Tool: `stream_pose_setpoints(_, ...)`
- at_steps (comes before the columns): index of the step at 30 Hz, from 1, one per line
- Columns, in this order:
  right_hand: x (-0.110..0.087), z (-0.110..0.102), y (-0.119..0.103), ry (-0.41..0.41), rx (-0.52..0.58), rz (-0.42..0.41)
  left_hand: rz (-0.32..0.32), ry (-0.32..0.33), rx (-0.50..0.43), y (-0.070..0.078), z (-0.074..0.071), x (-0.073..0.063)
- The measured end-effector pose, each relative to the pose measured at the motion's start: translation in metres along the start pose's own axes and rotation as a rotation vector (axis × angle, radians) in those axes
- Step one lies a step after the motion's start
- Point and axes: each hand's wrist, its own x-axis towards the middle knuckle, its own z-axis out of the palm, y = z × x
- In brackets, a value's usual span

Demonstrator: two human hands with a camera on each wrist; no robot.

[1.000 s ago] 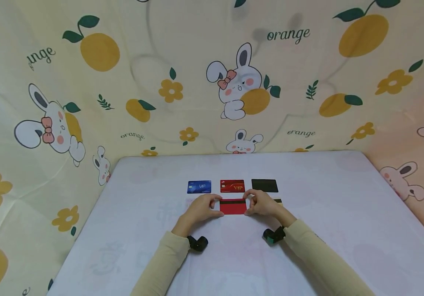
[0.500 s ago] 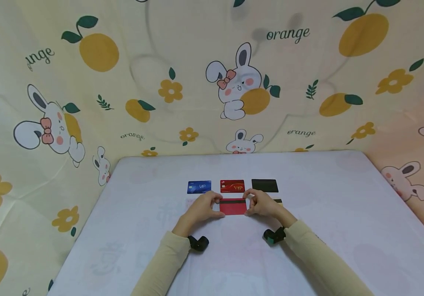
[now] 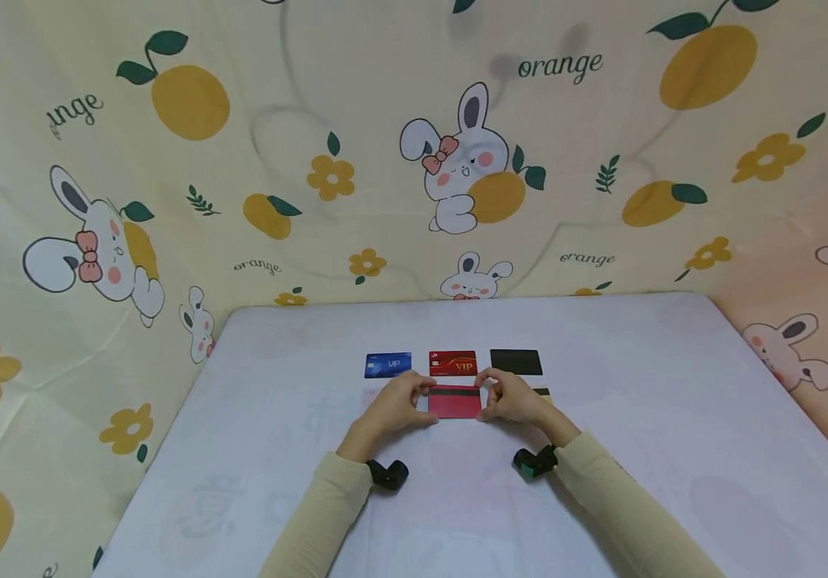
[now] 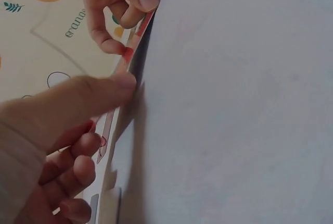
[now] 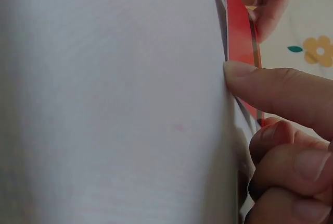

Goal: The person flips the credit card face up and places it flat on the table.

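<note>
A red card [image 3: 454, 405] with a dark stripe along its far long side is held between both hands, in the near row of cards. My left hand [image 3: 393, 405] pinches its left end, thumb at the near corner and a finger at the far one. The right end is pinched the same way by my right hand [image 3: 516, 399]. In the right wrist view the red card [image 5: 240, 31] slants up from the white surface, its near edge low by the thumb. Seen nearly edge-on in the left wrist view, it shows only as a thin strip.
Behind the hands lie a blue VIP card [image 3: 388, 365], a darker red VIP card [image 3: 453, 364] and a black card [image 3: 516, 362] in a row. A striped card [image 3: 544, 394] is mostly hidden by the right hand. A pale card [image 3: 370, 396] shows beside the left hand.
The red card has tilted slightly, its far edge rising, and its face looks paler and pinker than before. Both hands keep their hold in almost the same place.
</note>
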Motion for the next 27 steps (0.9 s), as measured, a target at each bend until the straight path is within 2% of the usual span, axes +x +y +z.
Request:
stream_pose_setpoints(5, -0.0023, -0.0007, -0.0022, 0.02, -0.018, -0.01, 0.019, 0.0, -0.035, -0.003, -0.0008, -0.0002)
stream_pose_setpoints(13, -0.0049, -0.0013, -0.0063, 0.027, -0.041, -0.051, 0.039, 0.017, -0.035, -0.0026, -0.0031, -0.0009)
stream_pose_setpoints(20, -0.0078, -0.0028, -0.0074, 0.045, -0.045, -0.065, 0.085, 0.034, -0.045, -0.0014, -0.0054, -0.0015)
stream_pose_setpoints(27, -0.0093, -0.0034, -0.0044, 0.054, -0.033, -0.092, 0.078, 0.03, -0.084, -0.0006, -0.0057, -0.0021)
